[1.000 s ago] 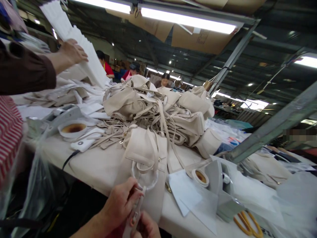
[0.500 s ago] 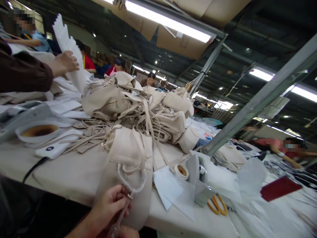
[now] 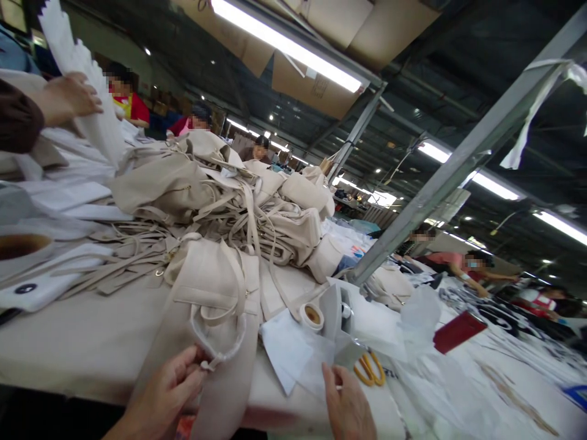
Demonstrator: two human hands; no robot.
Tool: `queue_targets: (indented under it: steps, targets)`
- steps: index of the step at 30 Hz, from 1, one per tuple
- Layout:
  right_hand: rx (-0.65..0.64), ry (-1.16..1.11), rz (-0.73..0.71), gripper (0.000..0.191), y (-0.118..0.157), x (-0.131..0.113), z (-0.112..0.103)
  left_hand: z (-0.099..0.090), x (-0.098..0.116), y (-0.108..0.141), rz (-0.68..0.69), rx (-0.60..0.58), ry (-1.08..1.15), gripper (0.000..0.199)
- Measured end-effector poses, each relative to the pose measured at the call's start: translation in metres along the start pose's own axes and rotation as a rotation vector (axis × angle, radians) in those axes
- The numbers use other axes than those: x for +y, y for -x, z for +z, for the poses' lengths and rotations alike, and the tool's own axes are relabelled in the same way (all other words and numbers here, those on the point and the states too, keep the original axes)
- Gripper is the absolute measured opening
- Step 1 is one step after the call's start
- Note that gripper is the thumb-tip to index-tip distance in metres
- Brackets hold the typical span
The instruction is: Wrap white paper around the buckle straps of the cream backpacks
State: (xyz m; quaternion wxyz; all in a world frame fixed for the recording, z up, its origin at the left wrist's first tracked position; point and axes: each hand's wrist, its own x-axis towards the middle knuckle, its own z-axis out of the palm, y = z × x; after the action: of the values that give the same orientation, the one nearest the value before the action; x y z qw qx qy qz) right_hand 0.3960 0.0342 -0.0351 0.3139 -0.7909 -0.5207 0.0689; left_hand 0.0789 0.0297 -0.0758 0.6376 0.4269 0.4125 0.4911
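A beige leather-look bag (image 3: 211,269) lies at the table's front edge, its short handle wrapped in a white padding strip (image 3: 241,333). My left hand (image 3: 167,388) pinches the gathered end of this wrap, just below the handle. To the right, my right hand (image 3: 348,403) is over the table edge by the thin clear plastic sheets (image 3: 316,357). Its fingers are curled, and a small white bit that I cannot make out shows between them. Pale blue-white sheets (image 3: 282,345) lie between my hands and the tape roll (image 3: 312,316).
Behind the bag rises a heap of beige bags and straps (image 3: 293,226). Yellow-handled scissors (image 3: 369,368), a red phone-like case (image 3: 458,332) and a white power strip (image 3: 41,284) lie about. A metal post (image 3: 426,195) slants up at right. At left, a co-worker's hand (image 3: 76,95) holds white paper.
My right hand has come away from the wrap and moved right towards the plastic sheets. My left hand keeps its pinch. The view has turned right.
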Motion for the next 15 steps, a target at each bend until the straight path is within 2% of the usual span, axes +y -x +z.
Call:
queue_targets:
  steps: [4, 7, 11, 15]
  targets:
    - [0.085, 0.278, 0.003, 0.038, -0.008, 0.010, 0.011, 0.003, -0.004, 0.007, -0.007, 0.044, -0.062, 0.051]
    - [0.069, 0.379, 0.036, 0.044, -0.005, 0.010, 0.020, 0.004, 0.002, 0.015, -0.056, 0.048, -0.150, 0.045]
    - [-0.049, 0.288, -0.021, 0.033, -0.014, 0.017, 0.019, 0.002, 0.010, 0.028, -0.178, -0.064, -0.111, 0.038]
    - [-0.076, 0.195, -0.072, 0.029, -0.019, 0.018, 0.015, -0.001, 0.011, 0.034, -0.203, -0.146, -0.019, 0.038]
